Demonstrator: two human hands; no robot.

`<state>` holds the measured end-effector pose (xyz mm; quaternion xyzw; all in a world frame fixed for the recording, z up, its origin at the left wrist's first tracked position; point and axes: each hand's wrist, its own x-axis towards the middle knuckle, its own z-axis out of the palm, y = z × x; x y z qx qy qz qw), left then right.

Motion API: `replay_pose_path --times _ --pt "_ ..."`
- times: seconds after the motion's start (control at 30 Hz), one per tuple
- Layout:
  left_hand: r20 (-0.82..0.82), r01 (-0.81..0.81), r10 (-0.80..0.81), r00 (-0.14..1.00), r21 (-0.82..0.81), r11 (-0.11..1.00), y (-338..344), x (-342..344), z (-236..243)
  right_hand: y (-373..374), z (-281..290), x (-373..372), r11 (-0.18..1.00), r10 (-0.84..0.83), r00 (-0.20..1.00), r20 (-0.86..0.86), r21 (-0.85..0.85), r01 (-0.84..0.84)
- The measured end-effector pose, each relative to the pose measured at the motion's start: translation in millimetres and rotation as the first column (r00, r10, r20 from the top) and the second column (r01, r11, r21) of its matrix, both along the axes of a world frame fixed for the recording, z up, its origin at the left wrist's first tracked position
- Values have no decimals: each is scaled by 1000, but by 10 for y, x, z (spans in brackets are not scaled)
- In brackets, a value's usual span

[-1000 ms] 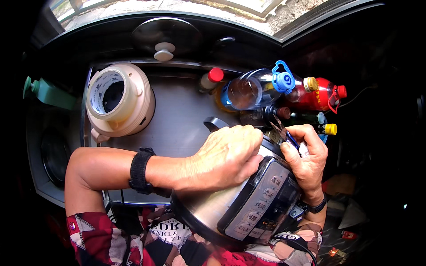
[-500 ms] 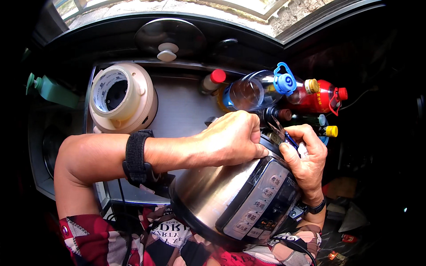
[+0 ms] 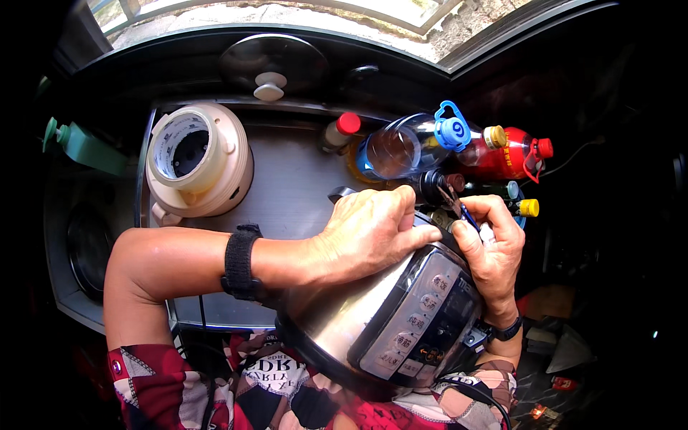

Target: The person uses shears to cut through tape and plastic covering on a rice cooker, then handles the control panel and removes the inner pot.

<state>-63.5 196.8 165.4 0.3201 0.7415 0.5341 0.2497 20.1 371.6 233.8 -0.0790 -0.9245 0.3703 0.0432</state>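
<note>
A steel electric cooker (image 3: 337,308) with a front control panel lies tilted toward me against my checked clothing. My left hand (image 3: 369,233) is closed at its upper rim, thumb against the edge; what its curled fingers grip is hidden. My right hand (image 3: 491,251) holds a small pair of pliers (image 3: 451,201) with blue handles, metal jaws pointing up beside the rim, near the bottles. Something small and white shows under those fingers.
A beige round container (image 3: 204,201) with a tape roll in its top stands on the steel counter (image 3: 279,158). Several bottles (image 3: 448,136) crowd the right side. A green bottle (image 3: 93,150) is at left, a glass lid (image 3: 279,57) at back.
My left hand and forearm shifted upward, then slightly right, with the thumb now against the rim. My right hand moved slightly up with the pliers.
</note>
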Motion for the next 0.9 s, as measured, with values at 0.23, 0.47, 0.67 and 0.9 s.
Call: replay_pose_path --times 0.23,0.47,0.67,0.9 --pt "177 -1 -59 982 324 946 -134 20 -141 14 -3 32 998 -52 993 -107 -24 50" --pt "-89 265 -250 964 373 889 -187 -51 -161 45 -11 29 999 -17 995 -95 -51 12" --pt "-155 330 -296 943 298 896 -191 -86 -151 76 -20 16 998 13 998 -61 -54 -16" --pt "-362 323 -214 907 274 906 -230 -39 -131 87 -39 19 1000 5 996 -89 -22 -7"
